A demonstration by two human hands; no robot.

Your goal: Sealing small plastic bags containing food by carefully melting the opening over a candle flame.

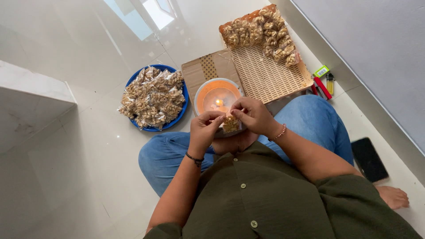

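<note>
My left hand (204, 129) and my right hand (251, 114) together pinch the top of a small clear packet of nuts (230, 124), holding it just above a round orange dish (217, 94) with a small lit flame (218, 102) in it. The packet hangs between my fingertips over the dish's near rim. I sit cross-legged on the floor in blue jeans and a dark green shirt.
A blue round tray (180, 111) piled with several nut packets lies on the floor to the left. A flat woven tray (265, 77) ahead holds more packets at its far end. Lighters (322, 84) lie right of it; a black phone (368, 159) lies by my right knee.
</note>
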